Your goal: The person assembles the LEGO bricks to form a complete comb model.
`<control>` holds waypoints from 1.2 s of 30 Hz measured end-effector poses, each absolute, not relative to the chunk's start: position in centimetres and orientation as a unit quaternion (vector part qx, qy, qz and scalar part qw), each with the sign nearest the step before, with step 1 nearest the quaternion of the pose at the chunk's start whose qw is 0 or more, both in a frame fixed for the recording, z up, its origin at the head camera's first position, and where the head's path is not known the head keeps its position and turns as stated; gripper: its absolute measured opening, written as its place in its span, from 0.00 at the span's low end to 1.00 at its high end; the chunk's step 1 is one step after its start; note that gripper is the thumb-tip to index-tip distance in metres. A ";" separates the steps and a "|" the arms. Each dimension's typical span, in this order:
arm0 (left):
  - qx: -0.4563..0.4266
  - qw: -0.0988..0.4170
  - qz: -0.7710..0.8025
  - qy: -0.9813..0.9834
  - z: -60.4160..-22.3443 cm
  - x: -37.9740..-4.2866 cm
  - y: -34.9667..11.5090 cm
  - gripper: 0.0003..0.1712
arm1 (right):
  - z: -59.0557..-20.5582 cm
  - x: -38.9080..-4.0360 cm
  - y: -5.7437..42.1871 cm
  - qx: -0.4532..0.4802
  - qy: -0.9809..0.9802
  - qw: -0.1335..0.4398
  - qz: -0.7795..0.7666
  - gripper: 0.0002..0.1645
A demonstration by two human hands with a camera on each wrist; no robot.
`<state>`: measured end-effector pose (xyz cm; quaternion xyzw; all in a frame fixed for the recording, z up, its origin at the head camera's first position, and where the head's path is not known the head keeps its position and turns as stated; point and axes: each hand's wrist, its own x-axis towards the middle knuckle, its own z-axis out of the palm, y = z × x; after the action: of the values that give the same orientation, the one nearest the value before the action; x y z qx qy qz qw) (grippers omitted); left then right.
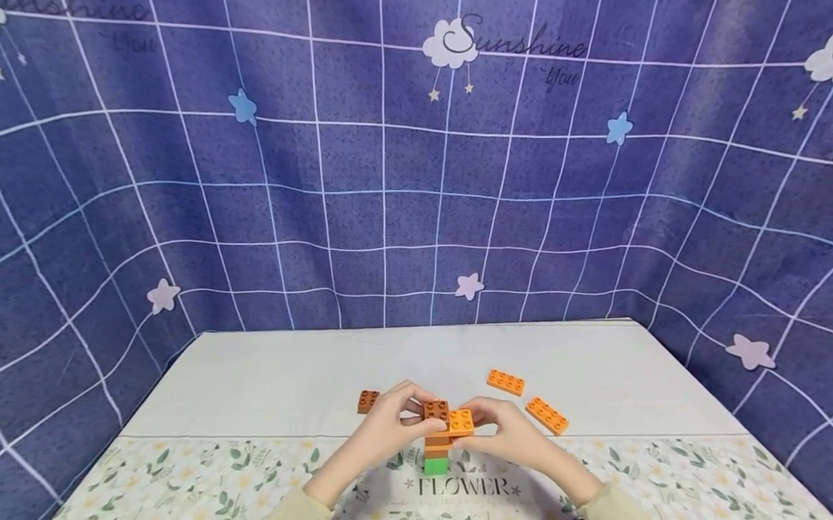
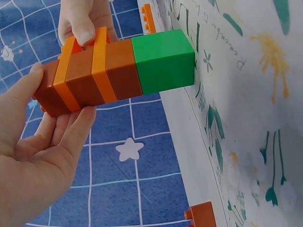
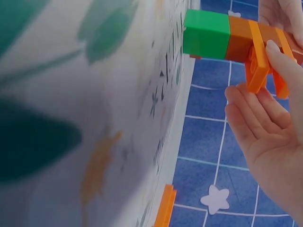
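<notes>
A tower of toy building bricks (image 1: 436,452) stands upright on the flowered cloth between both hands. Its base is a green brick (image 2: 163,61), with brown bricks and two orange plates alternating above. Both plates jut out toward the right; the upper orange plate (image 1: 461,422) shows its studs beside the top brown brick (image 1: 435,410). My left hand (image 1: 399,416) grips the tower's upper part, thumb and fingers on opposite sides. At the jutting ends, my right hand (image 1: 514,433) pinches the plates, its thumb near the middle brown brick and its fingers (image 3: 258,106) at the far side.
Behind my left hand lies a loose brown brick (image 1: 368,401). Two orange plates lie at the right: a farther plate (image 1: 505,382) and a nearer plate (image 1: 547,415). A blue gridded curtain (image 1: 404,213) encloses the white table (image 1: 279,378) at the back and sides.
</notes>
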<state>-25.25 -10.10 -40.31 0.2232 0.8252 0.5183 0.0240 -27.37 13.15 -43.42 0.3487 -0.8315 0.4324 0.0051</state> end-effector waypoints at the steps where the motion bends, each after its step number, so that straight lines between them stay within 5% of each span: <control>1: 0.223 0.023 0.517 0.826 -40.3 -25.3 -10.1 0.20 | -43.4 -27.4 13.3 0.345 -0.835 0.007 0.429 0.23; 16: 0.220 0.025 0.517 0.827 -40.4 -25.2 -10.0 0.21 | -42.9 -27.5 15.6 0.335 -0.842 0.011 0.423 0.22; 29: 0.216 0.025 0.508 0.833 -40.4 -25.4 -10.2 0.21 | -43.6 -28.8 17.6 0.272 -0.873 0.155 0.374 0.15; 36: 0.215 0.031 0.514 0.830 -40.3 -25.4 -10.2 0.21 | -43.9 -29.4 18.7 0.205 -0.891 0.153 0.375 0.21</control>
<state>-25.37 -10.19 -40.31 0.2146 0.8301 0.5137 0.0312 -29.38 18.67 -43.94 0.2052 -0.8910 0.3751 0.1526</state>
